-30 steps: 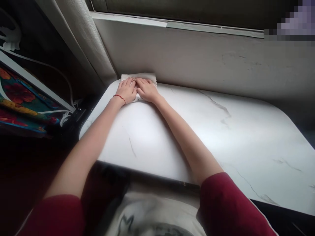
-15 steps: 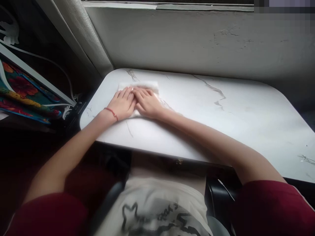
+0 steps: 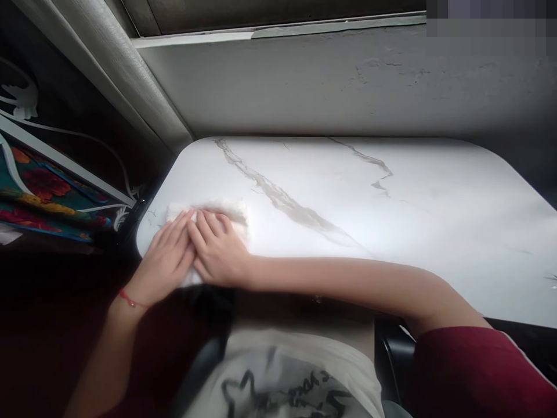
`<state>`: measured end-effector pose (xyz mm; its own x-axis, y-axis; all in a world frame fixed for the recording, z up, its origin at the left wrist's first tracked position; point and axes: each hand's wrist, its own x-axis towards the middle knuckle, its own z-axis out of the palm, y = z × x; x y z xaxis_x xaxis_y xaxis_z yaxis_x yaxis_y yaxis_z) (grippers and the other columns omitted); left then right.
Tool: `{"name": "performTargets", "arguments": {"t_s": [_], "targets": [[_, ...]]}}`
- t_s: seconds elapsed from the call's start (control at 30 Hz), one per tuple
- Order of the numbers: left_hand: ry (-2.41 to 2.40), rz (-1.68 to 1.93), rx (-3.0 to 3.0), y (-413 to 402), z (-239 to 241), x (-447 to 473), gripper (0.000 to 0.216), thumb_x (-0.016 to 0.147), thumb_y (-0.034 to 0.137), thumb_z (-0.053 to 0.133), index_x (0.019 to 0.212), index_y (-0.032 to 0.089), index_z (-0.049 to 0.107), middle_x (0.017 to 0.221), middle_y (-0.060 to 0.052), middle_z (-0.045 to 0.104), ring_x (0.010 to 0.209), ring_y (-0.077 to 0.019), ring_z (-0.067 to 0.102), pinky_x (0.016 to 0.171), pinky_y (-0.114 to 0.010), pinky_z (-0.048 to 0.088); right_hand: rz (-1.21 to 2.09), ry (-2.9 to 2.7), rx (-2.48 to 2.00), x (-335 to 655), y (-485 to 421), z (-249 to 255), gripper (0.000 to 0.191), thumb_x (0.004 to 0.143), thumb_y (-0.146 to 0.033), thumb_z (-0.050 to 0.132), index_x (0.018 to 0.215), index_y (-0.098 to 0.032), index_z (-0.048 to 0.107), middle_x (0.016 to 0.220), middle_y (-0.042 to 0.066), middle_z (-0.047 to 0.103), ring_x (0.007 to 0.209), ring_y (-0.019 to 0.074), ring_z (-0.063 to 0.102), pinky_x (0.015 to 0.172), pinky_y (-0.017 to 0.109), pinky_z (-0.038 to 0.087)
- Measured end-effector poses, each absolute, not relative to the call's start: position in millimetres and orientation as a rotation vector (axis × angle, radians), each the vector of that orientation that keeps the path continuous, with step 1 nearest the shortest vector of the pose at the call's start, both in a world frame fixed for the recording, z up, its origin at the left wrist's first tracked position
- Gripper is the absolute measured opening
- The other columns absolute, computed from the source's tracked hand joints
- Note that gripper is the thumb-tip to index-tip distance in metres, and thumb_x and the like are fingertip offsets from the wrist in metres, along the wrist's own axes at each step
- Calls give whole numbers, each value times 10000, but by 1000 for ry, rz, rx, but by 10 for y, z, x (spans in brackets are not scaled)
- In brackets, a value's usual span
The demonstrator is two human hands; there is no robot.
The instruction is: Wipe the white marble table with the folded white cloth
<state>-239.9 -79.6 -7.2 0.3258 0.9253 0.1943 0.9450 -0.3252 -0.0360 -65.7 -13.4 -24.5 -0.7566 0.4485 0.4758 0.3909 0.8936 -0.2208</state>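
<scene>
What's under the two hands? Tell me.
Under the left hand and right hand lies a white cloth, on the marbled tabletop. Whatever the cloth covers is hidden.

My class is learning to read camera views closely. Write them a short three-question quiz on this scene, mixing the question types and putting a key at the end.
1. True or false: the left hand and the right hand both rest on the white cloth.
2. Which wrist wears the red bracelet?
A) the right
B) the left
C) both
3. Fill in the blank: the white cloth lies toward the person's ______ end of the marble-patterned tabletop.

Key: 1. True. 2. B. 3. left.
</scene>
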Motion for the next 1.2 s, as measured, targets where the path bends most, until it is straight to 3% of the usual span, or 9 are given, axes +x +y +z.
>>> {"name": "performTargets", "arguments": {"t_s": [0.13,0.57,0.77,1.2], "targets": [[-1787,-153,-2474,-552,-75,-2749,574,1074,303,160,1638,211,114,1658,-115,311,1558,-233,233,1261,-448,235,118,-2555,-608,-929,92,-207,604,971,-315,424,1436,70,418,1477,313,476,1360,410,441,1125,551,330],[-1922,-218,-2414,1145,-65,-2808,623,1011,351,192,1541,62,345,1627,-165,355,1534,-244,273,1256,-422,194,145,-2572,-764,-1181,1632,-246,577,967,-269,407,1460,32,421,1498,255,484,1381,360,428,1148,494,285],[-1866,-279,-2414,1809,-130,-2656,549,1009,340,250,1467,113,451,1586,-150,421,1499,-253,331,1231,-439,233,153,-2572,-841,-1006,2257,-239,563,976,-255,365,1479,-9,421,1533,214,477,1403,318,428,1162,469,282],[-2023,-436,-2243,2234,-156,-2483,512,990,296,317,1449,130,469,1564,-151,442,1446,-292,393,1205,-457,253,137,-2606,-924,-945,2636,-201,624,986,-251,281,1576,-49,271,1604,158,403,1415,301,430,1164,493,301]]}}
